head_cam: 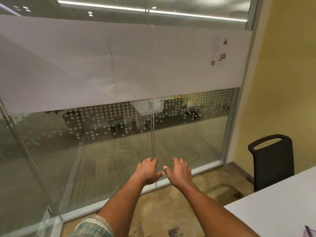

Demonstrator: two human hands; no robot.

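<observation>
Left hand [147,170] and right hand [179,171] are held out side by side, fingers loosely spread, nothing grasped, thumbs nearly meeting. The glass wall [102,151] is faced at 12 o'clock, its vertical seam [153,130] rising just above the left hand; contact cannot be told. A black chair [271,161] is seen at 3 o'clock and a white table [273,211] at 4 o'clock.

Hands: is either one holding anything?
No: the left hand and the right hand reach out with fingers loosely spread before the glass wall, nothing in either.
</observation>
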